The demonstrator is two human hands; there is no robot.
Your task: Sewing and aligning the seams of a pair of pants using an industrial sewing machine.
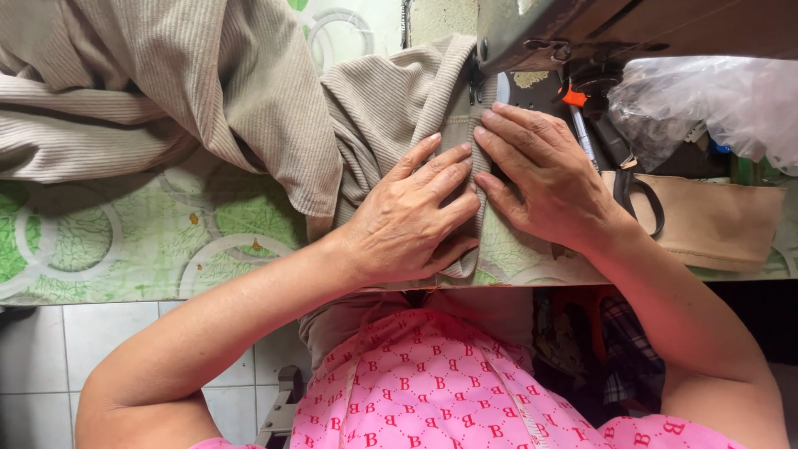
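Note:
Beige ribbed fabric (378, 108) lies across a green patterned table (125, 241) and runs under the sewing machine head (532, 29) at the top. My left hand (411, 220) presses flat on the fabric, fingers spread and pointing up toward the needle area. My right hand (544, 175) lies flat beside it on the fabric's right edge, fingertips close to the presser foot (475, 79). Both hands rest on the cloth rather than gripping it.
More bunched beige fabric (141, 83) fills the upper left. Black-handled scissors (636, 195) and a pen with an orange cap (579, 125) lie right of my right hand, with a tan cloth piece (715, 224) and a clear plastic bag (706, 100). Tiled floor (50, 349) below.

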